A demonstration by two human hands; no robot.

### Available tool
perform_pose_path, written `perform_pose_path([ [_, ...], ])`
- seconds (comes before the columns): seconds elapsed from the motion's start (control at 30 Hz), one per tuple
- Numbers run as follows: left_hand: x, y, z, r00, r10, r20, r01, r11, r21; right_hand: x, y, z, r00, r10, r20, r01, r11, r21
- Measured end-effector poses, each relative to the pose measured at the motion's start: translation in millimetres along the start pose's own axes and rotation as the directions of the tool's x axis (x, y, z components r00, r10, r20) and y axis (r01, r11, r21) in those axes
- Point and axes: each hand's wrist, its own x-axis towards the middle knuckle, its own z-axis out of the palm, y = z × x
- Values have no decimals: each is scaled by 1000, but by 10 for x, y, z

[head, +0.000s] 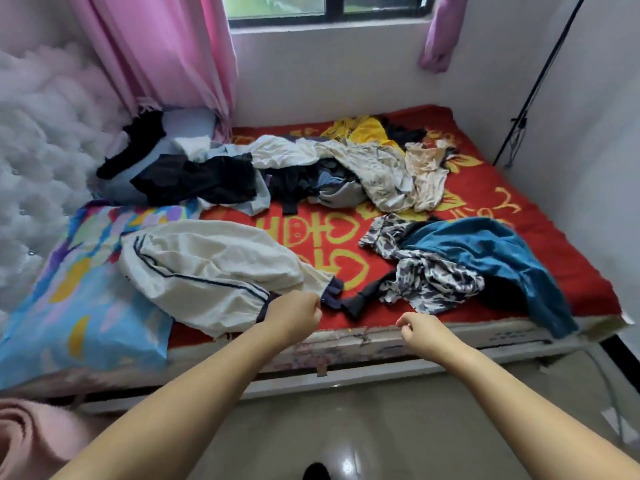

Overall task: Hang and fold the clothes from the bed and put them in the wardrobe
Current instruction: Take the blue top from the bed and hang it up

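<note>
A pair of white trousers (207, 268) with navy side stripes and navy cuffs lies across the near left of the bed (450, 323), which has a red and yellow cover. My left hand (294, 315) is closed into a fist right at the trousers' navy cuff end and seems to grip the fabric there. My right hand (417, 329) is a closed fist over the bed's front edge, with nothing visible in it. A teal garment (498, 258) and a black-and-white patterned garment (426, 271) lie at the near right. A mixed pile of clothes (311, 174) fills the back.
A blue patterned pillow (83, 299) sits at the near left, with a tufted white headboard (38, 161) behind it. Pink curtains (166, 53) hang beside the window (329, 8). A rolled pink blanket (31, 441) is at the bottom left. Glossy floor (381, 427) lies under my arms.
</note>
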Motion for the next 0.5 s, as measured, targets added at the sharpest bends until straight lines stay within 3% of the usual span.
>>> perform_pose_path([
  [0.23, 1012, 484, 54, 973, 137, 187, -148, 988, 47, 418, 701, -209, 974, 224, 25, -225, 972, 66],
  [0.37, 1643, 875, 39, 949, 211, 236, -241, 965, 107, 775, 1183, -516, 959, 284, 10, -284, 956, 75],
  [0.5, 2299, 1254, 199, 951, 186, 246, -230, 959, 167, 1264, 1689, -820, 958, 284, 34, -286, 956, 66],
])
